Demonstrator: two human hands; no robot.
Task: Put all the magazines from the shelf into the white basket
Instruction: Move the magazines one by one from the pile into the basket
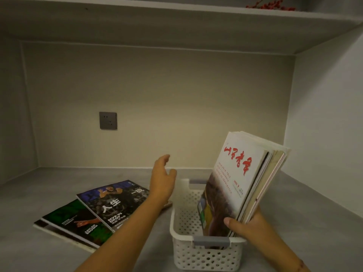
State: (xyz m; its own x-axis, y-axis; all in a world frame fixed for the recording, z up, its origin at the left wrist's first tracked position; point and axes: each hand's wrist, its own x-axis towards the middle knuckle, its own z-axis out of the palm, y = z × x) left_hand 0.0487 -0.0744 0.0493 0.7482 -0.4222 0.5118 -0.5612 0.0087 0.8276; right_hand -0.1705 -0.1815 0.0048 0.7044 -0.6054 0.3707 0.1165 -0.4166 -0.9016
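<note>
Left of the white basket (pixel 182 218), three magazines lay flat in a pile. A green magazine (pixel 78 224) was there, with a dark magazine (pixel 115 203) with white letters partly on top of it. Only the edge of a pale magazine (pixel 59 235) showed underneath. The left hand (pixel 163 179) hovered just left of the basket's far end, its grip loose, fingers apart. A bundle of magazines (pixel 241 177) stood in the basket, tipped to the right. The front one was white with red letters. At the basket's near right corner, the right hand (pixel 245 222) had its grip clamped on the bundle's low end. The basket had little holes and grey handles. Open shelf (pixel 294 203) ran from the basket to the right wall. The shelf was grey. A dark socket (pixel 108 120) sat on the back wall, up and left of the basket.
</note>
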